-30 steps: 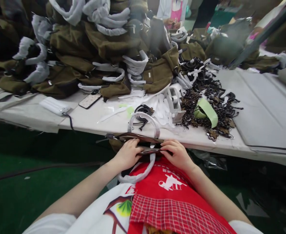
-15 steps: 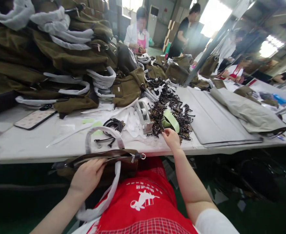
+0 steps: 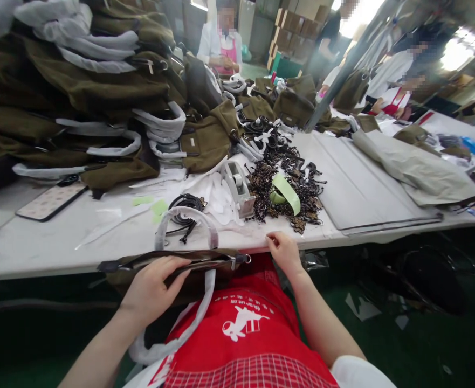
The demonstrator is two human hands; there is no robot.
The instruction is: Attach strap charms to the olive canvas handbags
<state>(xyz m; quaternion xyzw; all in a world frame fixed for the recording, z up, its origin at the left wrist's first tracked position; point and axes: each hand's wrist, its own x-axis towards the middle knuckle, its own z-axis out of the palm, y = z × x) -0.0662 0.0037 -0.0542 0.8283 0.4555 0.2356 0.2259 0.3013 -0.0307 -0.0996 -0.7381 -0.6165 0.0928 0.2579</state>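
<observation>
An olive-brown handbag (image 3: 208,280) rests against the table's front edge, its zipped top partly open and its handles (image 3: 186,211) wrapped in white material. My left hand (image 3: 156,283) grips the near rim of the bag's opening between thumb and fingers. Just right of the bag, my right hand (image 3: 283,250) is at the table edge with thumb and fingertips pinched together. Whatever might be between those fingertips is too small to make out. Beyond it lies a heap of small dark charms and cords (image 3: 297,186), with a pale green strip (image 3: 286,194) on top.
A tape dispenser (image 3: 239,188) stands left of the heap, near a coiled black strap (image 3: 186,207). Stacked olive bags (image 3: 95,89) fill the left, with a phone (image 3: 51,199) before them. Grey sheets (image 3: 342,178) lie right. Co-workers (image 3: 221,46) are behind, past a slanted pole (image 3: 342,64).
My right hand has drawn back from the charm heap toward me and the table edge. The bag and my left hand have shifted slightly right in view.
</observation>
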